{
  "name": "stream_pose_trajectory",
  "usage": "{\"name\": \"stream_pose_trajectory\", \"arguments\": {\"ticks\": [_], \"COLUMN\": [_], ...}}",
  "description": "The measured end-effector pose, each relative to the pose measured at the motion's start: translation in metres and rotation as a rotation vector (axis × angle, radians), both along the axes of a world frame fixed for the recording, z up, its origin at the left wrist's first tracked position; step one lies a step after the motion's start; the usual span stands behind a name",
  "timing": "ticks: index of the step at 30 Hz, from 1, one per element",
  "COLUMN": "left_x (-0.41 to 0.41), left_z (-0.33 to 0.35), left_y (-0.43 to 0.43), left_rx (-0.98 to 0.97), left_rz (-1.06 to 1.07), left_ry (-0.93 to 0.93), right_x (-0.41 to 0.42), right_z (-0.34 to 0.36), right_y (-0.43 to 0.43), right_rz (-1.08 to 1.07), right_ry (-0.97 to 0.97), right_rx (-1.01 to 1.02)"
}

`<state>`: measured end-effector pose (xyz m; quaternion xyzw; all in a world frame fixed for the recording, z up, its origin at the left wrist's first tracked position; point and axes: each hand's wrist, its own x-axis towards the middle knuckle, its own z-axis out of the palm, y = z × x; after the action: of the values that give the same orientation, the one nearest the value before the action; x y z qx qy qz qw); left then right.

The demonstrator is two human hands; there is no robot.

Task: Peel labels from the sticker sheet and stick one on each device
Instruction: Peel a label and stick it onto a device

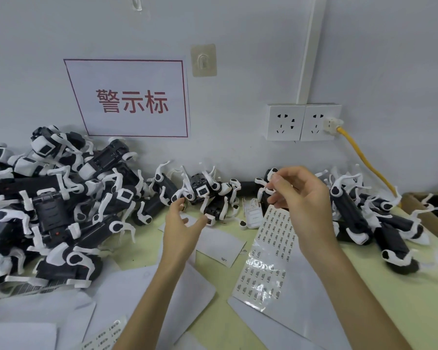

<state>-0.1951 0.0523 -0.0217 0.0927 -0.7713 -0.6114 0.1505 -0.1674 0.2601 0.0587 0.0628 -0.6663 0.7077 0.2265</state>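
Sticker sheet (271,248) flat on table (390,286), long axis near-to-far, tilted right, right hand (304,195) pinching small label (271,176), left hand (181,231) fingers spread beside device (201,191).

Small assembly workshop — heaped black-and-white devices (61,198), wall sign (129,99), sticker sheets (273,238) on the bench (402,286).

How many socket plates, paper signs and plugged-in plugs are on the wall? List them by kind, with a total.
Socket plates: 2
Paper sign: 1
Plug, with a yellow cable: 1
Total: 4
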Motion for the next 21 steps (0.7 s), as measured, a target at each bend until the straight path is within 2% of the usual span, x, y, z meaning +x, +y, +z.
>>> {"name": "stream_pose_trajectory", "arguments": {"ticks": [3, 8, 10, 12, 17, 21], "left_x": [-0.012, -0.045, -0.06, -0.073, -0.091, -0.096], "left_z": [-0.005, 0.007, 0.011, 0.015, 0.023, 0.028], "left_y": [-0.005, 0.003, 0.003, 0.0, -0.008, -0.013], "left_rx": [-0.144, -0.79, -1.055, -1.192, -1.238, -1.046], "left_rz": [0.001, 0.054, 0.047, 0.037, 0.008, 0.015], "left_ry": [-0.007, 0.146, 0.118, 0.08, 0.101, 0.174], "right_x": [0.001, 0.003, 0.004, 0.005, 0.006, 0.006], "right_z": [0.003, 0.007, 0.009, 0.011, 0.015, 0.017], "right_y": [0.002, 0.003, 0.003, 0.005, 0.009, 0.011], "right_rz": [0.015, 0.045, 0.059, 0.075, 0.101, 0.11], "right_ry": [0.003, -0.013, -0.015, -0.014, -0.014, -0.021], "right_rx": [-0.008, -0.01, -0.016, -0.017, -0.032, -0.045]}}
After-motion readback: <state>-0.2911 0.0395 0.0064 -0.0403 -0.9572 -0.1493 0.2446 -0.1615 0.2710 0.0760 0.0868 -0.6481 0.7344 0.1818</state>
